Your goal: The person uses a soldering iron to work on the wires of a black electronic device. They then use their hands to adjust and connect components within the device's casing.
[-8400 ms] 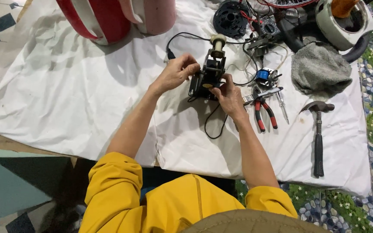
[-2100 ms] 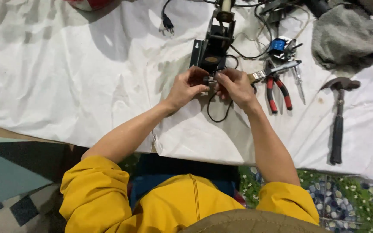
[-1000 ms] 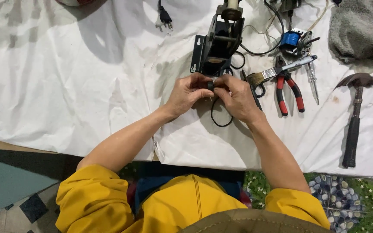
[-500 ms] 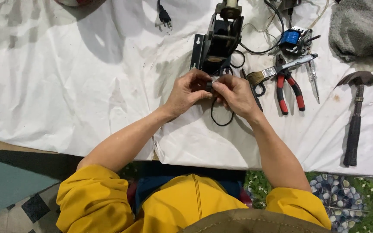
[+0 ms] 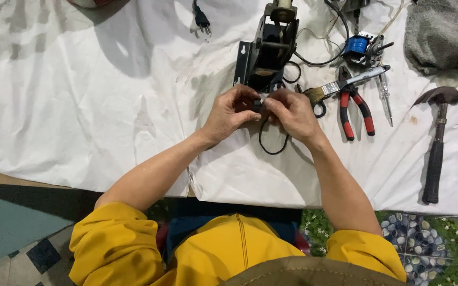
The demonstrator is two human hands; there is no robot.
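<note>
Both hands met over the white sheet [image 5: 80,95]: left hand [image 5: 229,112] and right hand [image 5: 292,114] pinched a small dark part [image 5: 257,105] between their fingertips, a black cord [image 5: 271,143] looping below it. Just beyond stood a black motor bracket [image 5: 269,50]. To the right lay a paintbrush [image 5: 345,85], red-handled pliers [image 5: 355,108], a screwdriver [image 5: 385,98] and a hammer [image 5: 437,143].

- A small dark part [image 5: 258,104] sat pinched between the fingertips of both hands, mostly hidden by them, just below the black motor unit.
- A thin black cable [image 5: 271,143] hung from that part in a loose loop on the white sheet, below the motor unit.
- The black motor unit [image 5: 269,50] lay on the sheet with its flat bracket plate on its left side and a pale cap at its far end.
</note>
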